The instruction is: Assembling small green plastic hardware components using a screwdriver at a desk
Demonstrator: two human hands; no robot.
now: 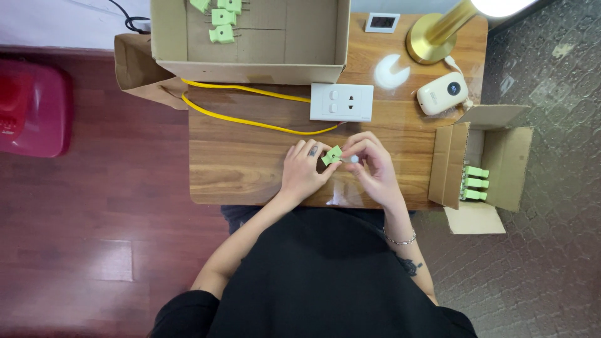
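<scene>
So from where I stood, the job looked like it was somewhere in the middle. The big cardboard box (250,37) at the far side of the wooden table (238,156) only had a few green parts (222,22) lying loose in its far left corner, and the small box (482,166) off the right edge had three more green parts (474,183) lined up neatly, so my guess was some were done and a handful were left.

The one being worked on, a small green plug piece (332,155), sat right between both hands at the near edge. The left hand (302,172) was pinching it at the fingertips. The right hand (370,166) was curled, fingers together around a small whitish-tipped tool (350,159) touching the piece. A white socket plate (341,102) with a yellow cable (250,119) lay just beyond.
</scene>
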